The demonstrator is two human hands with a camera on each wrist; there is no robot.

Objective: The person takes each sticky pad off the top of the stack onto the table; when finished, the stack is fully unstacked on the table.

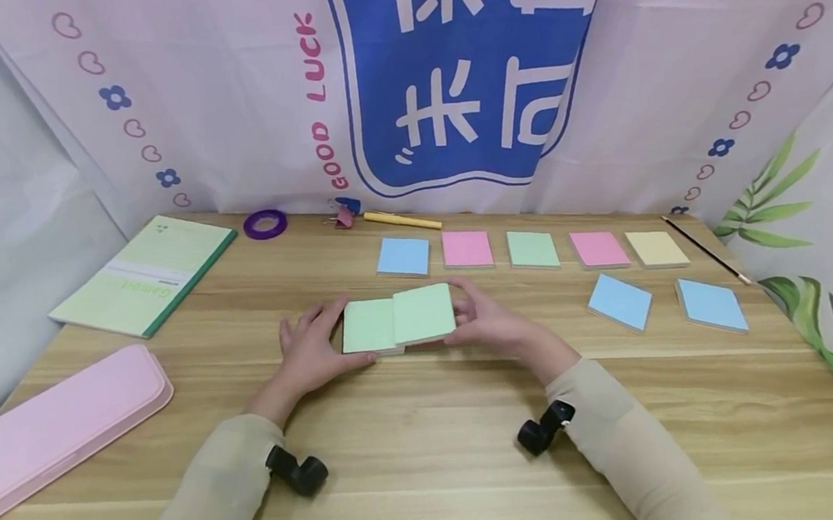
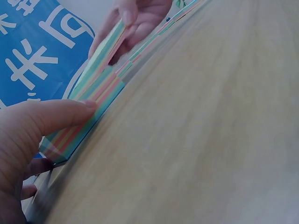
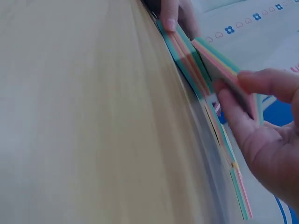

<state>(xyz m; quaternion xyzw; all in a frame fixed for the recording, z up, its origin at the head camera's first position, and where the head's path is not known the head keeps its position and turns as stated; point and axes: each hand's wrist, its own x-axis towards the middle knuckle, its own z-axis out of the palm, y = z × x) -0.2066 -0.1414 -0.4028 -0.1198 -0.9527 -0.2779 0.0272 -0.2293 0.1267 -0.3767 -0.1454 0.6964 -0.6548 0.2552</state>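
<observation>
My left hand [image 1: 312, 349] grips a thick stack of sticky notes [image 1: 368, 327] with a green top, thumb along its near side. Its layered green, pink and yellow edges show in the left wrist view, where the stack [image 2: 77, 135] sits on the table. A thinner green-topped sticky note pad [image 1: 423, 314] is pinched between the thumb and fingers of my right hand [image 1: 485, 316]. This pad is tilted, with its left edge overlapping the stack's top. In the right wrist view the pad [image 3: 224, 70] slants up off the table, its grey underside showing.
Behind lie blue [image 1: 403, 257], pink [image 1: 467, 249], green [image 1: 533, 249], second pink [image 1: 600, 250] and yellow [image 1: 656, 248] pads; two blue pads [image 1: 620, 301] lie right. A notebook [image 1: 140, 278], pink case [image 1: 56, 429], purple tape roll [image 1: 247, 226], yellow pen [image 1: 403, 220] and pencil [image 1: 705, 249] lie around.
</observation>
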